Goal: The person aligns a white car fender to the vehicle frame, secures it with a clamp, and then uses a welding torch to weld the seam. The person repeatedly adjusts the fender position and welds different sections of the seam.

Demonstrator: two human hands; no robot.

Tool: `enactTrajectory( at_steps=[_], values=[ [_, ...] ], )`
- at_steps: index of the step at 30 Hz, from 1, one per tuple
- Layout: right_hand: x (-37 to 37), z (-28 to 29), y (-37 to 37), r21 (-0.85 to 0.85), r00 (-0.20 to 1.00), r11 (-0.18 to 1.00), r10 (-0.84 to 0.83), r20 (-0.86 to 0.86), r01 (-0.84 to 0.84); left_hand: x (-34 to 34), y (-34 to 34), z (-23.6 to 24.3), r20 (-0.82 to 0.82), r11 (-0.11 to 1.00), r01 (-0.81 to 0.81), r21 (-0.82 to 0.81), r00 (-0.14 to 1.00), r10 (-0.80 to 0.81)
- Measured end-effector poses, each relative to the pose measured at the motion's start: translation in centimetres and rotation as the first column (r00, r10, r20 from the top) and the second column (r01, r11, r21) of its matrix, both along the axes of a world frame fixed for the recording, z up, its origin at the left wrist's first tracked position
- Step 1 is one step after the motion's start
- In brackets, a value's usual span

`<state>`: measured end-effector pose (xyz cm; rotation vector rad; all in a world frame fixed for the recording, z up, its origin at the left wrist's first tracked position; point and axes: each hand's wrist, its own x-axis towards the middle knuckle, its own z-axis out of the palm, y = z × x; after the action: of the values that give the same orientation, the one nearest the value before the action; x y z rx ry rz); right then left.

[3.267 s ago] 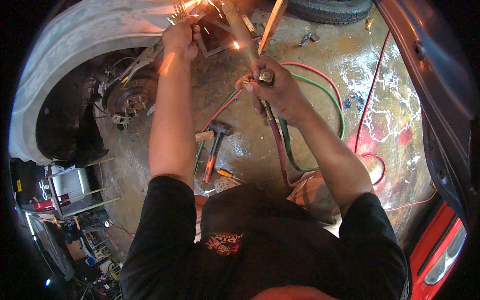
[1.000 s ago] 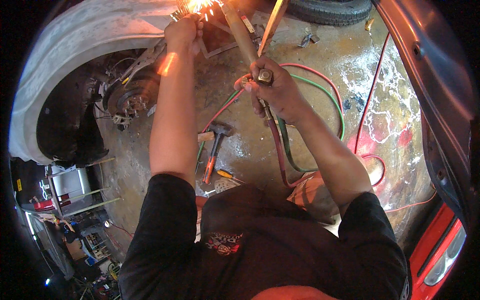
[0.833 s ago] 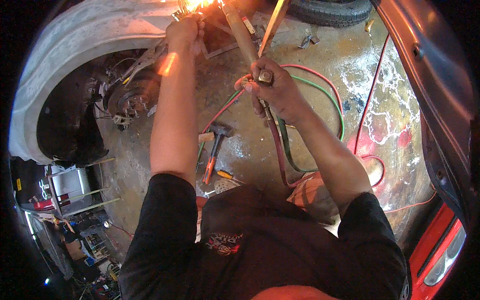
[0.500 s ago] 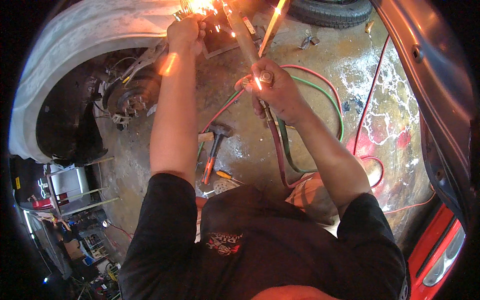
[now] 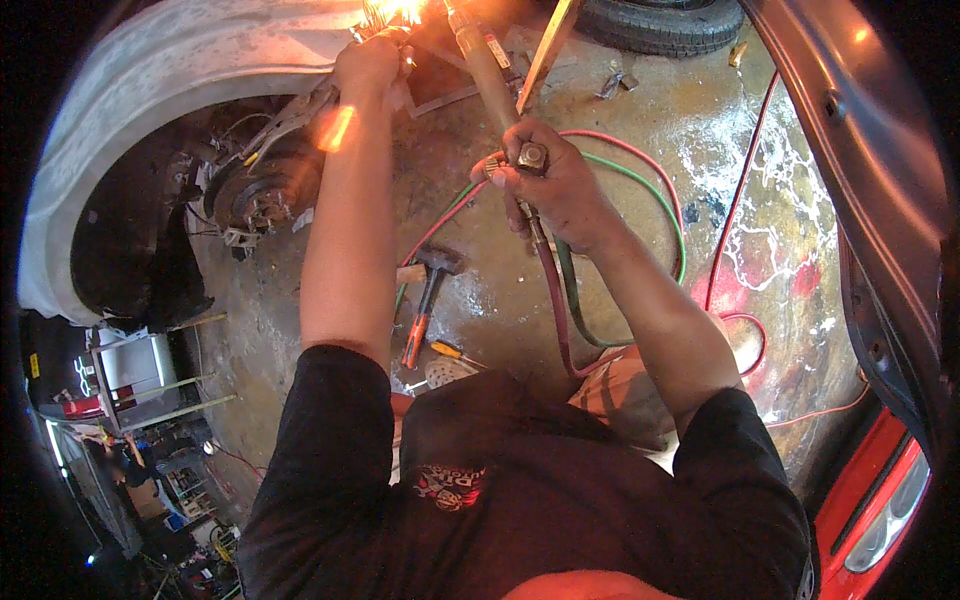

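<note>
My right hand (image 5: 560,188) is wrapped round the rear of a brass gas torch (image 5: 487,82), with a valve knob showing by the fingers. A dark red hose (image 5: 553,290) and a green hose (image 5: 572,300) trail from its back end toward me. The torch slants up to the top edge, where a bright glare with sparks (image 5: 395,12) hides its tip. Close beside that glare, my left hand (image 5: 370,65) is closed at the end of a pale car fender (image 5: 200,60). What its fingers hold is lost in the light.
Below the fender is a wheel hub with a brake disc (image 5: 262,195). A hammer (image 5: 430,300) and a yellow-handled screwdriver (image 5: 455,353) lie on the floor. A tire (image 5: 660,28) and a wooden bar (image 5: 548,55) are beyond. A dark car panel (image 5: 850,150) borders the right.
The flying sparks around the torch tip have thinned, and the bright streak over my right hand is gone. Both hands keep nearly the same place and grip.
</note>
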<state>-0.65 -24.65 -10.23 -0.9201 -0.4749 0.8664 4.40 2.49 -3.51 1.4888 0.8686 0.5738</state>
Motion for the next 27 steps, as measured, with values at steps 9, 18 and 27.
enactTrajectory(
  at_steps=[9, 18, 27],
  values=[
    [0.0, 0.0, 0.0, -0.012, 1.0, 1.0, -0.001, 0.016, 0.001, -0.2, 0.0, 0.0, -0.025, 0.999, 0.033, 0.009, 0.999, -0.032],
    [-1.4, -0.5, -0.7, -0.081, 0.998, 0.995, -0.065, 0.028, 0.067, -1.6, -0.9, -0.7, 0.03, 0.998, 0.019, 0.063, 0.999, -0.021],
    [-1.4, -2.3, 0.3, -0.028, 0.999, 0.999, -0.023, 0.048, 0.024, -1.1, -0.3, -4.0, 0.036, 0.977, -0.018, 0.211, 0.999, 0.011]
  ],
)
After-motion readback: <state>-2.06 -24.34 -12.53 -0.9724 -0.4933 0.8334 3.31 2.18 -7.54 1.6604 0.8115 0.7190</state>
